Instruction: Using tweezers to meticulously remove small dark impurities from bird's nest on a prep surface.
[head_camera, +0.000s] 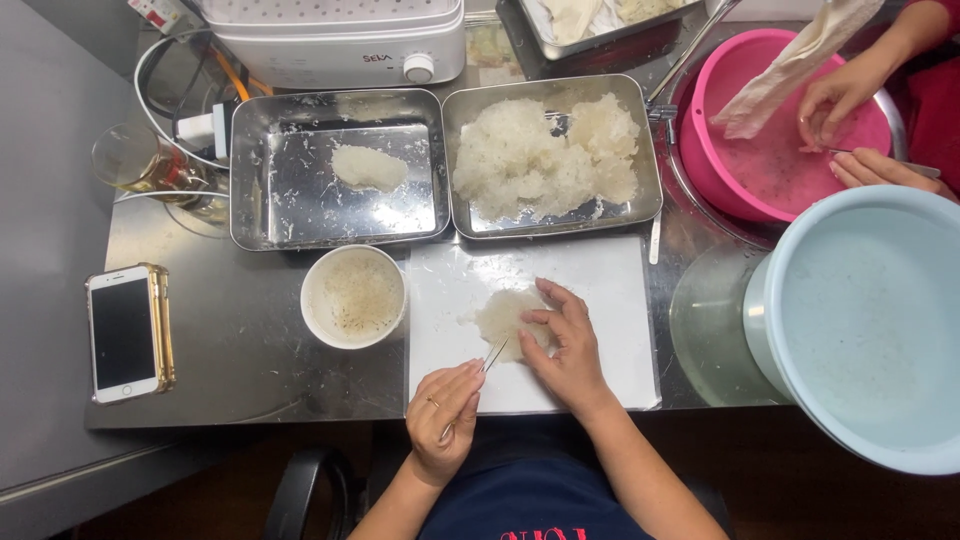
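Pinched in our left hand (441, 412), thin metal tweezers (492, 356) point at the pale translucent clump (502, 318). Our right hand (566, 345) presses that clump flat on the white cutting board (600, 280), apparently to steady it. Just left stands a small white bowl of specks (353, 296). Beyond sit two steel trays, the left tray (290, 190) holding one piece, the right tray (640, 190) heaped. Farther right, another person's hands (840, 100) work over a pink basin (740, 80).
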